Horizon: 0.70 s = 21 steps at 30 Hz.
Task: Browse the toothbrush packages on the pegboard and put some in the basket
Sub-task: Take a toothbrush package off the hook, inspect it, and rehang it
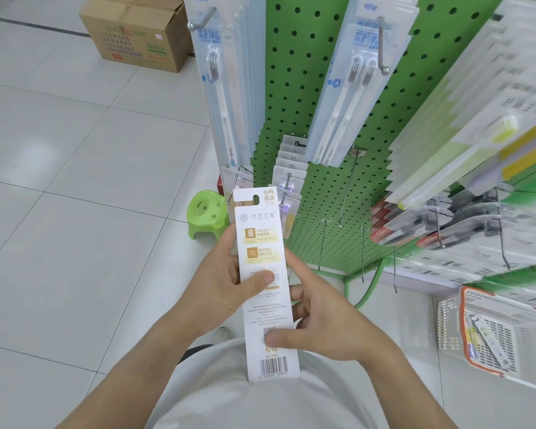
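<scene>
I hold a long white toothbrush package (262,230) upright in front of my chest, its printed back with a barcode facing me. My left hand (226,283) grips its left edge, thumb across the middle. My right hand (322,320) grips its right edge lower down, thumb near the barcode. The green pegboard (316,88) stands ahead with blue-white toothbrush packs (226,88) on the left hook and more packs (356,88) on a middle hook. The white basket with an orange rim (464,335) sits on the floor at the right, with packages inside it.
Blurred rows of packages (477,134) hang close at the right. Bare metal hooks (344,193) stick out of the lower pegboard. A green plastic stool (206,216) and a cardboard box (140,32) stand on the white tiled floor to the left.
</scene>
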Tool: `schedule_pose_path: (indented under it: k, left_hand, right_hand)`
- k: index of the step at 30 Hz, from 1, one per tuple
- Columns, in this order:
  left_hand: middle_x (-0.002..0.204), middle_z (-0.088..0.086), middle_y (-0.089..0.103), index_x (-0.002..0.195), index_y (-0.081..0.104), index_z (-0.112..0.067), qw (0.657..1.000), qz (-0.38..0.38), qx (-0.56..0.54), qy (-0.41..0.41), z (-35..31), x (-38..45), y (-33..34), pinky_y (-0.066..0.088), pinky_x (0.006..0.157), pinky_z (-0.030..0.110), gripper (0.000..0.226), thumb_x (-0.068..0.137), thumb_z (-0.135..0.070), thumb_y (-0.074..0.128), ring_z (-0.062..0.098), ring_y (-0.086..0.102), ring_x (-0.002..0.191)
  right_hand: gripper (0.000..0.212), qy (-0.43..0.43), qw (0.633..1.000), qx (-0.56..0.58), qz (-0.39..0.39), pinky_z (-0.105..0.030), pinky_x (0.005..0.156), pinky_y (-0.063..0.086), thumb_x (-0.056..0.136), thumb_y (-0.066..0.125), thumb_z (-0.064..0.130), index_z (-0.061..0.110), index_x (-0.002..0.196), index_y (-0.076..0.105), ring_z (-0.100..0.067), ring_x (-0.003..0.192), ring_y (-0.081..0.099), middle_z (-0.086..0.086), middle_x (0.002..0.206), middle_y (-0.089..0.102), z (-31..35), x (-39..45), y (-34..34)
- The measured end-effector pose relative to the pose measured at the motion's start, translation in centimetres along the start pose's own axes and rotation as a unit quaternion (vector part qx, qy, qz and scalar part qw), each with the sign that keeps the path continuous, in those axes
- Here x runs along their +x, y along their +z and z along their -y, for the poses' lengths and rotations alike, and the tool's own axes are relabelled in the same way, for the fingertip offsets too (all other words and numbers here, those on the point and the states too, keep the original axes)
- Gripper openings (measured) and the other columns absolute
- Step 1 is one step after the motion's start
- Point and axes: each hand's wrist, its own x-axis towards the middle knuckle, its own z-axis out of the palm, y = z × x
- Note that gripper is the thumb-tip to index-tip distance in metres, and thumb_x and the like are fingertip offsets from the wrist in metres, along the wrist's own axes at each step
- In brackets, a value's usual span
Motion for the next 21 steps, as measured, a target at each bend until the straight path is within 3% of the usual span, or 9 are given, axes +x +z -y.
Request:
schedule_pose_path:
  k: [3,6,10,12,16,19,21]
  left_hand:
    - [0.116,0.01,0.074,0.147,0.033,-0.028,1.0,0.025,-0.001,0.002,0.3,-0.3,0.5,0.061,0.081,0.039,0.078,0.088,0.013,0.064,0.029,0.072,0.104]
    - [0.114,0.009,0.075,0.144,0.038,-0.026,1.0,-0.023,-0.003,0.021,0.3,0.1,0.7,0.062,0.08,0.039,0.074,0.087,0.012,0.066,0.028,0.073,0.102]
    - [0.11,0.006,0.076,0.141,0.043,-0.021,0.993,-0.115,-0.023,0.033,0.2,0.7,0.5,0.061,0.072,0.031,0.068,0.086,0.011,0.068,0.022,0.075,0.094]
    - [0.11,0.005,0.076,0.14,0.043,-0.021,0.993,-0.114,-0.028,0.031,0.0,0.9,0.5,0.059,0.07,0.027,0.066,0.087,0.01,0.067,0.021,0.075,0.092]
    - [0.112,0.004,0.076,0.144,0.038,-0.024,0.995,-0.099,-0.007,0.024,0.0,1.1,0.0,0.06,0.074,0.03,0.068,0.09,0.005,0.066,0.023,0.075,0.096]
    - [0.113,-0.001,0.076,0.145,0.036,-0.028,0.996,-0.088,0.029,0.012,0.1,1.1,0.0,0.061,0.078,0.031,0.07,0.09,-0.001,0.069,0.02,0.074,0.099]
    - [0.11,-0.003,0.076,0.143,0.036,-0.031,0.994,-0.096,0.046,0.008,0.0,1.0,0.2,0.061,0.078,0.032,0.072,0.088,-0.002,0.072,0.018,0.074,0.097]
  right_hand:
    - [0.106,-0.005,0.998,0.044,-0.043,-0.057,0.081,0.058,0.08,0.082,-0.001,0.06,0.146,0.027,-0.038,0.095,0.073,-0.009,0.104,0.077,-0.7,-0.1,0.2]
    - [0.101,-0.013,0.996,0.046,-0.07,-0.067,0.085,0.054,0.079,0.084,0.007,0.061,0.144,0.028,-0.036,0.1,0.071,-0.007,0.107,0.077,-1.4,-0.1,0.7]
    - [0.103,-0.001,0.997,0.034,-0.071,-0.065,0.085,0.055,0.076,0.088,0.009,0.067,0.139,0.032,-0.045,0.095,0.069,-0.005,0.106,0.077,-1.4,0.3,0.6]
    - [0.107,0.018,0.998,0.031,-0.057,-0.062,0.081,0.058,0.074,0.088,0.005,0.065,0.142,0.031,-0.047,0.092,0.07,-0.004,0.106,0.078,-1.2,0.4,0.2]
    - [0.118,0.018,0.999,0.032,-0.014,-0.041,0.073,0.06,0.075,0.084,-0.005,0.06,0.151,0.021,-0.044,0.094,0.071,-0.006,0.111,0.076,-0.8,0.0,-0.3]
    - [0.113,0.011,0.998,0.053,-0.014,-0.06,0.084,0.058,0.078,0.082,-0.006,0.062,0.149,0.025,-0.056,0.097,0.067,-0.007,0.113,0.076,-1.0,0.0,-0.6]
    - [0.108,0.006,0.998,0.064,-0.021,-0.068,0.087,0.053,0.08,0.082,-0.004,0.061,0.148,0.03,-0.053,0.093,0.069,-0.009,0.113,0.077,-1.3,-0.1,-0.6]
